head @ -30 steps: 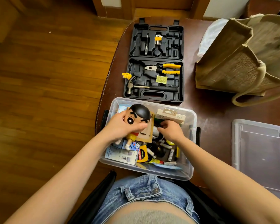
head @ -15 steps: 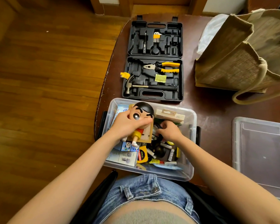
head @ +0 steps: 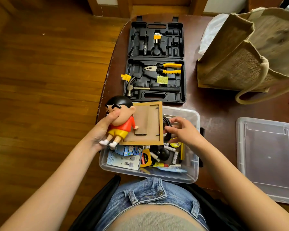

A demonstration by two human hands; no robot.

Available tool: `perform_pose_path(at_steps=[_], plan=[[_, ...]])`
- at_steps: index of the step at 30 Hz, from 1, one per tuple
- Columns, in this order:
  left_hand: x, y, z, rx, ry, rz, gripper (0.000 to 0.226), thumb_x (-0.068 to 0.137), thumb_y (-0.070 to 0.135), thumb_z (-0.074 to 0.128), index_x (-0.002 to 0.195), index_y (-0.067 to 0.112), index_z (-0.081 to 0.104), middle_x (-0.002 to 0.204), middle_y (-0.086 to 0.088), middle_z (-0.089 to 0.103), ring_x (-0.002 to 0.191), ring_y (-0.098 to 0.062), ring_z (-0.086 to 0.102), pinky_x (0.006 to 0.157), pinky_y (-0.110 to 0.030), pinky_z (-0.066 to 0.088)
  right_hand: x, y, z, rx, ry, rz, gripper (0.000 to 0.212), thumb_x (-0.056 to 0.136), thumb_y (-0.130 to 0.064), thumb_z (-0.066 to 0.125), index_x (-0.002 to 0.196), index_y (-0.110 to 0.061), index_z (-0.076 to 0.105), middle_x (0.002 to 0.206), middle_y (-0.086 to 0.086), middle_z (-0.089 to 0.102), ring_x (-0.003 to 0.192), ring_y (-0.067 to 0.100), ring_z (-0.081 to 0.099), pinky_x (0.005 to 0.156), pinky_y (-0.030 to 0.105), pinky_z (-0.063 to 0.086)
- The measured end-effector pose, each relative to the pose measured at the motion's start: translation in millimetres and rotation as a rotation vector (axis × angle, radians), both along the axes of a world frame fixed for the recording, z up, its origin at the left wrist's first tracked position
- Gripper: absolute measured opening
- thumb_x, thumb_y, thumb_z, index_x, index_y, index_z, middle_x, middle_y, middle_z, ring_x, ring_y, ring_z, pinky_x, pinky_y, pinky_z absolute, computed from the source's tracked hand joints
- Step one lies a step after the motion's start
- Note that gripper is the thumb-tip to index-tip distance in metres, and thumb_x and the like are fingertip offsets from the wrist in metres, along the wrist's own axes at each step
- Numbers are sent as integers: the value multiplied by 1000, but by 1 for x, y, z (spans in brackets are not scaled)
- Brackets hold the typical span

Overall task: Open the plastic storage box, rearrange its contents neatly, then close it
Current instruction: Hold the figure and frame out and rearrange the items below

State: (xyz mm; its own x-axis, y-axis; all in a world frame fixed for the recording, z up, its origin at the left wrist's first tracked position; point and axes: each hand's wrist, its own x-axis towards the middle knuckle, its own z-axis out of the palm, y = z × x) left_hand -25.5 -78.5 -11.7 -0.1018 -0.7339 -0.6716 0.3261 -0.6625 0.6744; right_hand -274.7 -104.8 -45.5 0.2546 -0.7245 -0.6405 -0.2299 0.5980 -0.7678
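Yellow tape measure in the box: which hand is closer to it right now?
Right, narrowly. The right hand reaches into the storage box just up and right of the tape measure. The left hand holds the figure over the box's left edge.

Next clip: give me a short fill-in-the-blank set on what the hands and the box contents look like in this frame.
1. The left hand holds a cartoon figurine wearing a ____ shirt and yellow shorts.
2. The clear lid lies on the table to the ____ of the plastic storage box.
3. In the open tool case, the pliers have ____ handles.
4. The right hand touches a coiled black ____ inside the box.

Missing words: red; right; yellow; cable
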Motion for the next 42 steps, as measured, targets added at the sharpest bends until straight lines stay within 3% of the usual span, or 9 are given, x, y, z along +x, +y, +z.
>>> perform_pose_path(at_steps=[6, 11, 16, 21, 24, 27, 30, 36, 42], plan=[[3, 0, 4, -101, 145, -9, 82, 30, 59, 89, 101, 23, 70, 86, -7, 73, 68, -15, 69, 52, -24, 56, 25, -11, 5, 52, -230, -10, 23, 91, -2, 53, 113, -9, 57, 78, 6, 71, 59, 12, 68, 62, 28, 59], [16, 1, 8, -170, 153, -98, 69, 43, 61, 86, 103, 31, 73, 98, -15, 71, 78, -19, 69, 58, -27, 56, 40, -16, 4, 53, -294, 15, 32, 92, 3, 49, 121, -9, 54, 69, -3, 71, 55, 5, 66, 56, 23, 56], [13, 7, 5, -170, 174, 51, 69, 34, 61, 88, 94, 28, 76, 85, -3, 74, 68, -12, 69, 54, -24, 56, 43, -21, 3, 125, -397, 19, 34, 93, 2, 49, 125, -6, 52, 69, -4, 71, 51, 3, 63, 53, 21, 54], [1, 12, -6, -83, 232, 236, 96, 21, 55, 91, 103, 15, 63, 83, -4, 73, 69, -14, 69, 56, -24, 57, 44, -18, -5, 267, -388, -32, 28, 94, 2, 46, 109, -14, 63, 79, 9, 66, 66, 18, 59, 65, 28, 57], [-2, 12, -4, -130, 255, 144, 85, 30, 54, 91, 104, 18, 66, 87, -7, 74, 74, -16, 71, 57, -25, 57, 42, -10, -11, 302, -399, -87, 32, 93, 6, 44, 92, -15, 69, 81, 16, 52, 68, 22, 48, 63, 27, 56], [-2, 10, -2, -165, 177, 24, 78, 37, 60, 88, 104, 24, 69, 85, -7, 74, 71, -14, 70, 57, -23, 57, 39, -5, -12, 312, -406, -108, 29, 93, 6, 45, 91, -12, 68, 78, 13, 64, 65, 21, 60, 59, 26, 59], [-3, 7, -2, -171, 114, -12, 87, 38, 60, 87, 112, 21, 61, 87, -8, 74, 72, -17, 70, 60, -27, 58, 38, -3, -13, 310, -386, -100, 25, 92, 5, 47, 91, -10, 66, 73, 5, 72, 61, 13, 68, 63, 26, 58], [8, 6, -4, -95, 167, -37, 88, 36, 57, 89, 111, 20, 61, 94, -15, 73, 76, -21, 71, 62, -29, 59, 35, 0, -13, 257, -437, -19, 24, 92, 5, 47, 84, -9, 65, 69, 1, 73, 61, 8, 70, 54, 18, 55], [8, 9, -8, -104, 228, 7, 72, 36, 58, 89, 98, 25, 75, 87, -11, 74, 70, -16, 71, 56, -19, 55, 27, -1, -11, 253, -468, 76, 28, 90, -4, 54, 83, -20, 76, 83, -1, 75, 77, 10, 71, 65, 20, 56]])
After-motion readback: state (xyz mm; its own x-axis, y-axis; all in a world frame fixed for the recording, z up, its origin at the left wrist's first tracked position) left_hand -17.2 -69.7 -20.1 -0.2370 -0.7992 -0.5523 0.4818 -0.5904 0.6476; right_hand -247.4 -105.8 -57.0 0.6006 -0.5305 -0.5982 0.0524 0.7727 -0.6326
